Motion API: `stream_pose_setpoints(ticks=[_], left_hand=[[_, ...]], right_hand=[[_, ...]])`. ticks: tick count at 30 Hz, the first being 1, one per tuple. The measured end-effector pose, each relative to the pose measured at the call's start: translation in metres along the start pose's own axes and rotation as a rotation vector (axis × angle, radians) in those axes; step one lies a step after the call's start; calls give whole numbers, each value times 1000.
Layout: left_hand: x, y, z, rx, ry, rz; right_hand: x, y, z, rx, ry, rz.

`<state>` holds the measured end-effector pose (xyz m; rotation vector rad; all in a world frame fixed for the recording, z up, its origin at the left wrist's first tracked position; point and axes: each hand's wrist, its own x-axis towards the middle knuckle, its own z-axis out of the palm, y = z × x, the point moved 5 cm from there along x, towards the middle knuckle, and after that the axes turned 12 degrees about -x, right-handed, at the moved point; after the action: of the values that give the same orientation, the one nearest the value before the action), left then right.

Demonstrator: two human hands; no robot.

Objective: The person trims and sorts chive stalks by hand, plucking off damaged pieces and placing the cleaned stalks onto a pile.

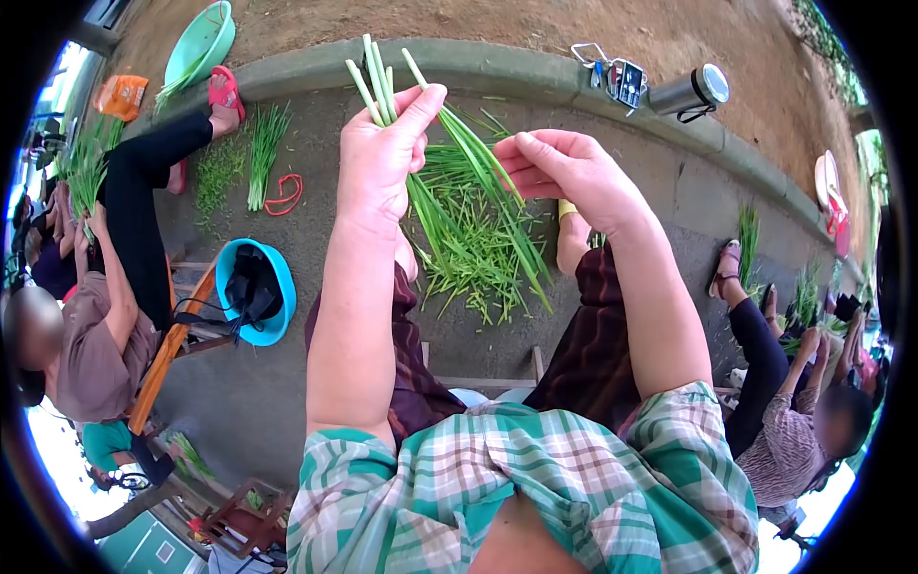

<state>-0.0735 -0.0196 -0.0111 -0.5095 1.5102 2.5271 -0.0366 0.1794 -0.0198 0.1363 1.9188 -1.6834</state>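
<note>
Several long green stalks with pale ends [379, 81] are gripped in my left hand [387, 143], their white ends pointing up past the thumb and the leaves hanging down to the right. My right hand [559, 167] is beside the hanging leaves, thumb and fingers curled together near one leaf; whether it pinches anything is too small to tell. Below both hands, a loose pile of green leaf pieces [478, 258] lies on the ground between my feet.
A blue basin [273, 325] with a black item stands at left; a green basin [212, 43] lies farther up. Along the curb [535, 77] are a metal flask [690, 91] and a small rack [626, 81]. People sit on both sides, some holding green stalks.
</note>
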Motion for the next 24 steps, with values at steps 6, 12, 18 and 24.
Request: stream_pose_setpoints(ticks=[6, 12, 18, 24], left_hand=[[3, 4, -3, 63, 47, 47], [0, 7, 0, 103, 50, 60], [-1, 11, -2, 119, 59, 87], [-2, 14, -4, 130, 53, 101]], right_hand=[[-3, -2, 4, 28, -55, -7], [-4, -2, 7, 53, -41, -7], [-3, -3, 11, 13, -63, 38], [3, 4, 11, -136, -53, 13]])
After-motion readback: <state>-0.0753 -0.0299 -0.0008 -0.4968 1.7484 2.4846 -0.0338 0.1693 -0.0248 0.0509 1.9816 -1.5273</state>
